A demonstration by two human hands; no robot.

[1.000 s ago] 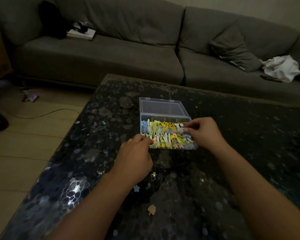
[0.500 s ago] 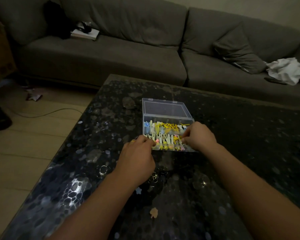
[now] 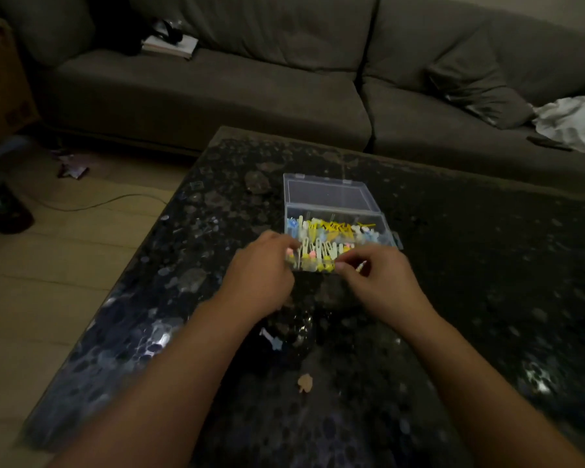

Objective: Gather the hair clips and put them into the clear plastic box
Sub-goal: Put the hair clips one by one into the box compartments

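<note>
The clear plastic box (image 3: 384, 221) lies in the middle of the dark table with its lid folded back. Several yellow, white, pink and blue hair clips (image 3: 331, 231) fill it. My left hand (image 3: 260, 275) has its fingers curled at the box's near left corner and seems to grip the edge there. At the near right edge, my right hand (image 3: 379, 282) pinches a small pale clip (image 3: 362, 265) between thumb and fingers. Two loose clips lie on the table below my hands: a pale blue one (image 3: 272, 339) and a peach one (image 3: 305, 383).
The table (image 3: 487, 298) is dark, glossy and speckled; its left edge runs beside a wooden floor (image 3: 48, 265) with a cable. A grey sofa (image 3: 217, 89) stands behind, with a book, a cushion and a white cloth (image 3: 571, 119) on it.
My right hand has drawn back from inside the box to its near edge, now with a pale clip in its fingers. My left hand stays at the near left corner.
</note>
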